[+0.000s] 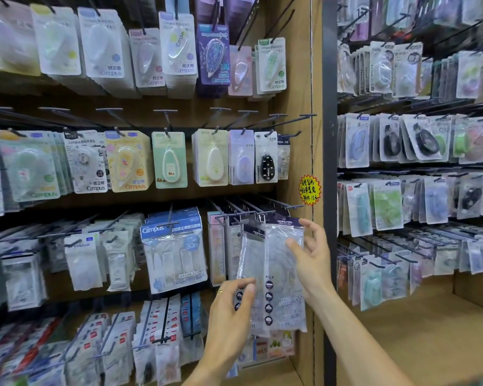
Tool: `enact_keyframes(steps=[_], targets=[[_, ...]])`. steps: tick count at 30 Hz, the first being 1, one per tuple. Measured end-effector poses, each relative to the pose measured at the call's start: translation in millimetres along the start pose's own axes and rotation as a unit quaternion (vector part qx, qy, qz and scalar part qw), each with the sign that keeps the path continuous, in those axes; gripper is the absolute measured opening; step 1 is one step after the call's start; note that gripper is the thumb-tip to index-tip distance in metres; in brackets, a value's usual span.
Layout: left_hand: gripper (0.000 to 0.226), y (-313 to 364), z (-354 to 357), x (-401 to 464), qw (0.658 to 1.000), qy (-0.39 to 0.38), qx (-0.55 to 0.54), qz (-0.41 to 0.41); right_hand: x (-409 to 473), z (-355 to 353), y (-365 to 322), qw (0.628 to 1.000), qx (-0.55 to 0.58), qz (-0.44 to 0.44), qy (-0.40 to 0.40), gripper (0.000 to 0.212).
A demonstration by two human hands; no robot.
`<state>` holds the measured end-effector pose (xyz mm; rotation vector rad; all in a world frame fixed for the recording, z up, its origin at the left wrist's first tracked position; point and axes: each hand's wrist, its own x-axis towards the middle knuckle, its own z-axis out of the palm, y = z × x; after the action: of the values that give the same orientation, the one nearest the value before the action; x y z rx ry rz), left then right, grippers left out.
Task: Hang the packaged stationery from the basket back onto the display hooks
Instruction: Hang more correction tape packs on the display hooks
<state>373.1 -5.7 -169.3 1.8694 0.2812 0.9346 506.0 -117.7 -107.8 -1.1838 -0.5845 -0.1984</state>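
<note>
Lower centre-right of frame: I've got a clear plastic stationery packet with a dark header card (283,271) up at the black wire display hooks (251,214), header about level with the hook tips. I can't tell if the hole is threaded on yet, so I judge this one mid-hang, not finished. My right hand (311,254) has its thumb pressed on the packet's face, other fingers loosely spread at its right edge. My left hand (232,305) pinches the lower left edge with curled fingertips, a ring showing. A second similar packet sits just behind to the left. The basket is not in view, so how many remain I can't say. Around: a blue Campus refill pack (175,246) hangs just left, rows of correction tape cards above, a yellow starburst price sign (309,190) on the wooden side panel at right. Neighbouring hooks are crowded close, so they could snag the header.
</note>
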Motion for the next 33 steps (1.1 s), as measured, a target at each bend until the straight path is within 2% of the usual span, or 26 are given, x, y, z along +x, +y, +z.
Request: enact_keyframes(steps=[10,20,22,24,26,29,33], targets=[[0.033,-6.3,-16.4,0.0,0.998,-0.008,0.048,0.039,25.9,-12.7,3.8,0.993,-0.118,-0.008,-0.007,0.053],[0.034,-6.4,-24.3,-1.7,0.998,-0.018,0.034,0.055,63.7,10.0,16.6,0.974,-0.222,0.040,-0.036,0.057],[0.033,-5.6,-23.6,-0.8,0.997,-0.026,0.033,0.059,65.2,17.1,13.2,0.969,-0.239,0.050,-0.025,0.060],[0.033,-6.7,-21.4,-0.8,0.997,-0.034,0.030,0.061,51.4,18.7,8.6,0.966,-0.257,0.019,0.010,0.057],[0.035,-9.4,-16.4,-0.5,0.996,-0.043,0.029,0.069,24.2,12.2,7.9,0.980,-0.194,-0.012,0.050,0.045],[0.036,-9.0,-2.8,-1.0,0.994,-0.056,0.036,0.085,-13.5,2.0,7.3,0.998,-0.045,0.020,0.030,0.031],[0.034,2.4,20.5,3.0,0.992,-0.073,0.021,0.098,-8.8,-4.1,9.7,0.999,-0.004,0.012,0.031,0.027]])
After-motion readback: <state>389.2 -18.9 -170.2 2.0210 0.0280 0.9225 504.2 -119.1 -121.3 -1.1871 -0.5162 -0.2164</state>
